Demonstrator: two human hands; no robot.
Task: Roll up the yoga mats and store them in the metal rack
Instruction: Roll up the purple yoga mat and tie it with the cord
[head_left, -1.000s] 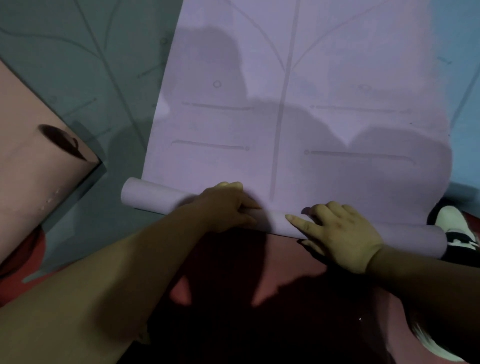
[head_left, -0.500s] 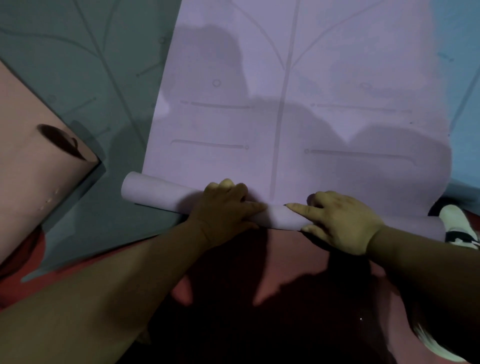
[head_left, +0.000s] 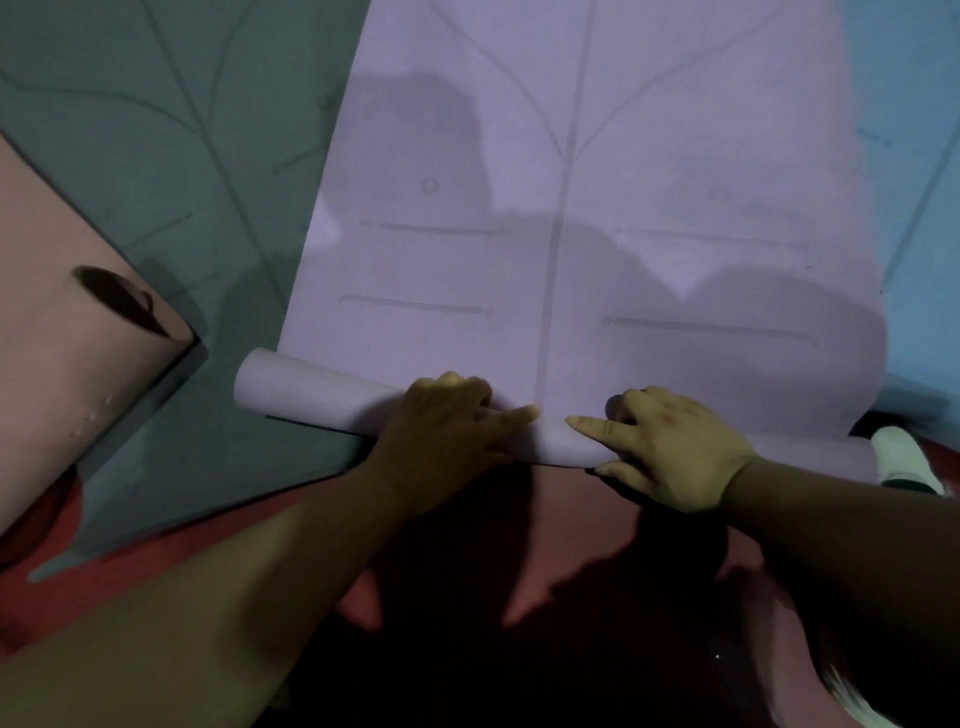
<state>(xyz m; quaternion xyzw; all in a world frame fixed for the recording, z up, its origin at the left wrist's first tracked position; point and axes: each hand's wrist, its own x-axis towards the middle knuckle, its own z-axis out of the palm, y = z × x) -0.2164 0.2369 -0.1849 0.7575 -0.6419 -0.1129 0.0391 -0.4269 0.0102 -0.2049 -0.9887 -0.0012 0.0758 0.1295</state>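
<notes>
A lilac yoga mat (head_left: 597, 218) with grey guide lines lies flat, stretching away from me. Its near end is wound into a thin roll (head_left: 311, 392) that runs across the view. My left hand (head_left: 447, 431) grips the roll left of the mat's centre line, fingers curled over its top and thumb pointing right. My right hand (head_left: 670, 447) grips the roll just right of centre, fingers curled over the far side, thumb pointing left. The roll's right end is partly hidden behind my right arm. No metal rack is in view.
A rolled pink mat (head_left: 78, 353) lies at the left, its open end facing me. A dark green mat (head_left: 171, 156) lies under the lilac one, a light blue mat (head_left: 919, 208) at the right. A white shoe (head_left: 904, 457) shows by the roll's right end. Red floor (head_left: 156, 551) lies near me.
Both hands have moved slightly away from me with the roll, which has turned a little further onto the flat mat. My right hand's fingers have curled over the roll's far side.
</notes>
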